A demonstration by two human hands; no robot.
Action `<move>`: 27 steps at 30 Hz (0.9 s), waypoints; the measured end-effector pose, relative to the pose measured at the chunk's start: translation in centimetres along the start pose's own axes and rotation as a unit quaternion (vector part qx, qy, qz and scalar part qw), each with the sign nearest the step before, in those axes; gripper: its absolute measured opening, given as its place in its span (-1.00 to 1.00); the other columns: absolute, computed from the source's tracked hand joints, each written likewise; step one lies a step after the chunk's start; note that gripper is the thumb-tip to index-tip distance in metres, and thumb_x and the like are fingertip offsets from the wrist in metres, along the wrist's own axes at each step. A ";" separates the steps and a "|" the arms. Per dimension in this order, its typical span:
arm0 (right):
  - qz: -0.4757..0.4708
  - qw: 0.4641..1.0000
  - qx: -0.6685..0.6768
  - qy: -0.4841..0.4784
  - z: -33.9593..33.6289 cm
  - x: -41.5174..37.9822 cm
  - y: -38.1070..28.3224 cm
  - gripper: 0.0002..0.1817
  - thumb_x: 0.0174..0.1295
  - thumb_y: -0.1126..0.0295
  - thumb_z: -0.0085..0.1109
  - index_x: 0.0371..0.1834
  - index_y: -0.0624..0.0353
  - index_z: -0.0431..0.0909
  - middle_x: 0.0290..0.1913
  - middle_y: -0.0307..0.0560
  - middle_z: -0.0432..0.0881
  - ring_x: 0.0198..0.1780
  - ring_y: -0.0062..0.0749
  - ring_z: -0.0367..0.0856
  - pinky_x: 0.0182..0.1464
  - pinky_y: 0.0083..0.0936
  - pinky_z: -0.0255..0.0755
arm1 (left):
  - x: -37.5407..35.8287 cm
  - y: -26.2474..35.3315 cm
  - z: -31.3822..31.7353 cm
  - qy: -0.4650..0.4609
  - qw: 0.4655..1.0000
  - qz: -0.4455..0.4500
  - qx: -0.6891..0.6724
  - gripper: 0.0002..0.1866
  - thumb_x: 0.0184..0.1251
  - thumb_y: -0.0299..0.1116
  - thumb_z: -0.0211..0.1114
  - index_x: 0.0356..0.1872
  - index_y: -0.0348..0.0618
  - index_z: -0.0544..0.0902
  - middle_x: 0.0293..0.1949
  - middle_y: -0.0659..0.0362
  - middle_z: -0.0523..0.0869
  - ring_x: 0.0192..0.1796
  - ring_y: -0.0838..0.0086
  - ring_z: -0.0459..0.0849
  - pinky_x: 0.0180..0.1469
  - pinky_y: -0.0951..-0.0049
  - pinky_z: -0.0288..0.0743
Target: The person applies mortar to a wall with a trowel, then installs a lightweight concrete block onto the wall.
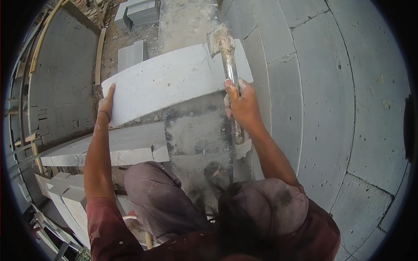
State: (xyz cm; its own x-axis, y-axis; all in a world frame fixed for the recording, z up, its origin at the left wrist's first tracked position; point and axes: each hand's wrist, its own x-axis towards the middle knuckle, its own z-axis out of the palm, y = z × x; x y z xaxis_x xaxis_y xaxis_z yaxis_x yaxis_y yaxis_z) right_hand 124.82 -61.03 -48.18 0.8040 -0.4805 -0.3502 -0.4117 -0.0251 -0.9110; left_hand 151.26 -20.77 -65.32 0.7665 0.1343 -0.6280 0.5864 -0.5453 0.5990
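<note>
A long white aerated concrete block lies tilted across the view in front of me. My left hand grips its left end, fingers along the top face. My right hand is closed around the metal handle of a hatchet, near the block's right end. The hatchet stands upright in this view, its head crusted with dried mortar and overlapping the block's far edge. Below the block is a dusty grey plank, between my knees.
A wall of large grey blocks rises close on my right. Another block row runs leftward, below the held block. Stacked blocks stand at the far side, and more blocks lie lower left. A block wall stands further left.
</note>
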 end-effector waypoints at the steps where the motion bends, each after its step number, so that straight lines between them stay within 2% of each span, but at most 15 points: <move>1: -0.073 0.997 0.003 0.010 -0.8 -1.0 -1.7 -0.61 0.57 0.11 0.19 -0.28 0.23 0.47 -0.58 -0.27 0.49 -0.63 -0.64 0.48 -0.58 -0.56 0.36 | 0.6 0.2 0.0 0.001 1.000 0.002 -0.003 0.30 0.06 0.63 0.30 0.30 -0.69 0.53 0.15 -0.21 0.74 0.14 0.14 0.76 0.23 0.22 0.56; 3: -0.305 0.951 0.027 0.036 -2.3 -2.0 -5.1 -0.64 0.63 0.13 0.06 -0.14 0.26 0.43 -0.48 -0.15 0.54 -0.59 -0.59 0.49 -0.57 -0.59 0.38 | 1.8 -0.8 -0.1 0.037 0.999 0.009 0.037 0.29 0.07 0.64 0.28 0.29 -0.67 0.55 0.14 -0.21 0.75 0.14 0.14 0.76 0.23 0.22 0.55; 4: -0.301 0.953 0.027 0.036 -2.4 -2.1 -6.3 -0.64 0.63 0.13 0.06 -0.14 0.26 0.43 -0.48 -0.15 0.54 -0.59 -0.59 0.49 -0.57 -0.59 0.38 | 1.9 -1.1 -0.1 0.035 0.999 0.006 0.040 0.29 0.07 0.64 0.28 0.29 -0.67 0.55 0.14 -0.21 0.75 0.14 0.14 0.76 0.23 0.22 0.55; 7: -0.516 0.843 0.097 0.121 -2.3 -1.3 -6.9 -0.64 0.61 0.14 0.09 -0.10 0.29 0.40 -0.43 -0.07 0.55 -0.56 -0.54 0.50 -0.53 -0.60 0.40 | 2.2 -1.2 -0.1 0.031 0.999 0.001 0.036 0.30 0.06 0.66 0.26 0.29 -0.66 0.56 0.14 -0.21 0.75 0.14 0.13 0.76 0.25 0.21 0.55; 9: -0.483 0.866 0.075 0.103 -1.5 -1.1 -0.1 -0.64 0.60 0.17 0.08 -0.05 0.33 0.40 -0.39 0.01 0.56 -0.52 -0.47 0.55 -0.47 -0.56 0.46 | 2.4 -1.4 -0.2 0.018 1.000 0.004 0.025 0.30 0.05 0.66 0.27 0.30 -0.66 0.55 0.15 -0.21 0.74 0.15 0.13 0.75 0.25 0.20 0.54; 10: -0.337 0.936 -0.020 0.099 -1.1 -2.1 6.4 -0.69 0.60 0.21 0.04 -0.10 0.30 0.43 -0.37 0.04 0.58 -0.48 -0.38 0.60 -0.44 -0.52 0.49 | 2.0 -1.3 -0.2 0.019 1.000 0.005 0.021 0.30 0.05 0.66 0.27 0.30 -0.66 0.55 0.15 -0.21 0.74 0.15 0.13 0.75 0.25 0.20 0.54; 11: -0.343 0.856 -0.329 0.203 -0.2 -2.0 11.5 -0.71 0.59 0.21 0.06 -0.18 0.24 0.44 -0.43 -0.05 0.56 -0.51 -0.38 0.60 -0.45 -0.52 0.48 | 1.4 -0.9 -0.1 0.022 0.999 0.010 0.021 0.31 0.06 0.66 0.27 0.30 -0.67 0.55 0.15 -0.21 0.74 0.15 0.13 0.75 0.26 0.20 0.54; 12: -0.258 0.892 -0.341 0.145 -0.1 -2.0 15.7 -0.69 0.55 0.20 0.15 -0.18 0.27 0.46 -0.51 -0.11 0.53 -0.55 -0.45 0.57 -0.48 -0.51 0.45 | 1.1 -0.5 -0.2 0.025 0.999 0.016 0.024 0.31 0.06 0.66 0.26 0.30 -0.68 0.54 0.15 -0.21 0.74 0.15 0.13 0.75 0.27 0.20 0.53; 14: -0.185 0.917 -0.343 0.085 0.1 -0.3 15.1 -0.66 0.51 0.19 0.24 -0.18 0.30 0.47 -0.60 -0.17 0.51 -0.60 -0.51 0.55 -0.51 -0.50 0.43 | 3.5 -0.8 -0.1 0.066 0.996 0.031 0.052 0.31 0.06 0.66 0.27 0.30 -0.68 0.54 0.16 -0.22 0.74 0.16 0.13 0.75 0.27 0.21 0.53; 16: 0.120 0.992 0.020 -0.018 -0.6 -2.5 6.3 -0.65 0.57 0.14 0.18 -0.20 0.24 0.48 -0.61 -0.20 0.49 -0.63 -0.56 0.50 -0.58 -0.51 0.39 | 1.6 -0.6 0.0 0.046 0.998 0.021 0.044 0.31 0.06 0.66 0.26 0.30 -0.68 0.54 0.16 -0.23 0.74 0.15 0.13 0.75 0.26 0.21 0.54; 20: -0.205 0.978 0.022 0.027 -3.5 -3.0 -2.4 -0.65 0.64 0.14 0.01 -0.15 0.24 0.37 -0.53 -0.16 0.51 -0.61 -0.56 0.49 -0.56 -0.57 0.41 | 2.6 -1.1 -0.2 0.029 0.999 0.020 0.034 0.30 0.06 0.64 0.28 0.30 -0.69 0.54 0.13 -0.23 0.75 0.10 0.13 0.77 0.22 0.22 0.57; 22: -0.397 0.910 0.070 0.098 -3.5 -2.4 -7.3 -0.64 0.65 0.15 -0.03 -0.13 0.29 0.34 -0.50 -0.11 0.53 -0.60 -0.57 0.48 -0.53 -0.59 0.46 | 1.3 -0.5 0.0 0.031 0.999 0.016 0.038 0.29 0.07 0.64 0.28 0.28 -0.68 0.55 0.12 -0.22 0.76 0.10 0.14 0.77 0.21 0.23 0.57; 23: -0.398 0.909 0.071 0.098 -3.3 -1.0 -8.2 -0.64 0.65 0.15 -0.03 -0.13 0.29 0.34 -0.50 -0.11 0.53 -0.60 -0.57 0.48 -0.53 -0.59 0.46 | 0.9 -0.1 0.1 0.036 0.999 0.018 0.036 0.28 0.08 0.64 0.28 0.27 -0.68 0.56 0.11 -0.22 0.76 0.09 0.15 0.77 0.19 0.23 0.58; 25: -0.580 0.792 0.123 0.146 -3.0 1.2 -9.3 -0.67 0.65 0.20 -0.06 -0.12 0.30 0.34 -0.45 -0.07 0.57 -0.58 -0.57 0.50 -0.50 -0.61 0.48 | 0.5 0.2 0.3 0.032 0.999 0.016 0.033 0.28 0.08 0.64 0.28 0.26 -0.68 0.57 0.11 -0.22 0.76 0.08 0.16 0.78 0.18 0.23 0.58; 27: -0.481 0.860 -0.023 0.168 -2.7 2.4 -0.3 -0.64 0.60 0.18 0.02 0.04 0.36 0.41 -0.39 0.00 0.62 -0.47 -0.39 0.65 -0.43 -0.51 0.54 | 0.3 0.2 0.1 0.037 0.999 0.017 0.023 0.27 0.08 0.64 0.27 0.25 -0.69 0.57 0.10 -0.21 0.77 0.07 0.16 0.78 0.17 0.23 0.58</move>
State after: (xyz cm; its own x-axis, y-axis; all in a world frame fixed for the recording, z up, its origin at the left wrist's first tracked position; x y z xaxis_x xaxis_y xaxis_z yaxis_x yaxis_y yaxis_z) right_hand 125.70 -64.54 -48.16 0.6153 -0.4450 0.6507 0.3518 -0.5836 -0.7319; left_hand 151.60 -20.89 -65.40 0.8044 0.1744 -0.5680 0.5477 -0.5882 0.5951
